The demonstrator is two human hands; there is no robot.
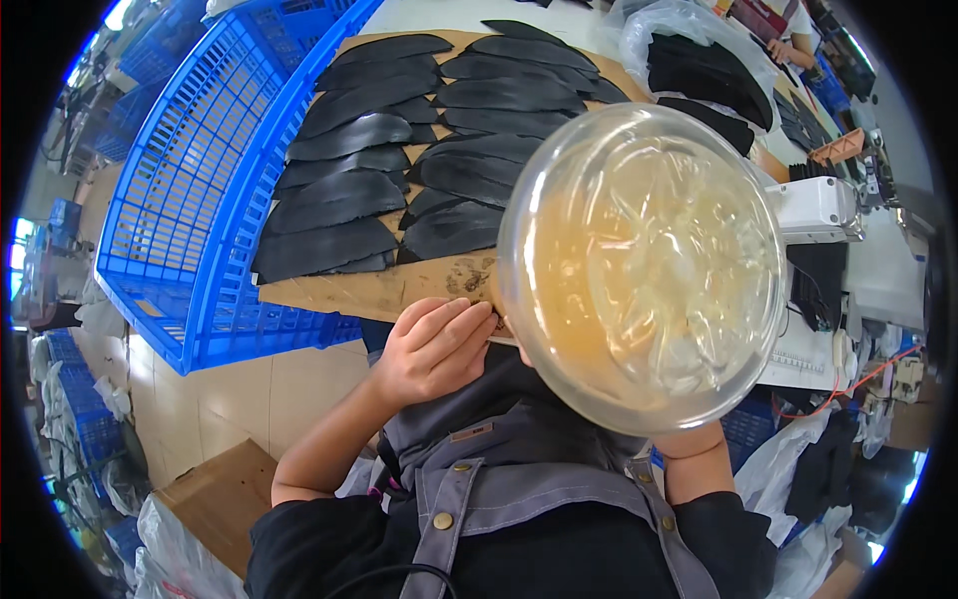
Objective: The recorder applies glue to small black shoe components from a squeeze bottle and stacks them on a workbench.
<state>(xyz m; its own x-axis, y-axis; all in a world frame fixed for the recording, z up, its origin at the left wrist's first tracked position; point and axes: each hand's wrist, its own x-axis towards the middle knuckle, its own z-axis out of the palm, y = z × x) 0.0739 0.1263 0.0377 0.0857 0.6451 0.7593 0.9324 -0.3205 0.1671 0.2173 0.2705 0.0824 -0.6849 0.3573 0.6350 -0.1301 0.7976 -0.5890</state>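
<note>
A clear round tub with a pale yellow, gel-like mass in it looms large over the right middle of the view. Behind it, my right forearm runs up and out of sight, so nearly all of my right hand is hidden and its grip cannot be made out. My left hand is closed at the near edge of a brown board, its fingers bent together. A thin pale edge shows beside its fingertips; what they hold is unclear. Rows of overlapping black curved pieces lie on the board.
Left of the board stands a blue plastic crate. Black pieces in a clear plastic bag lie far right, near another person's hand. A white machine part stands right of the tub. A cardboard box sits on the floor.
</note>
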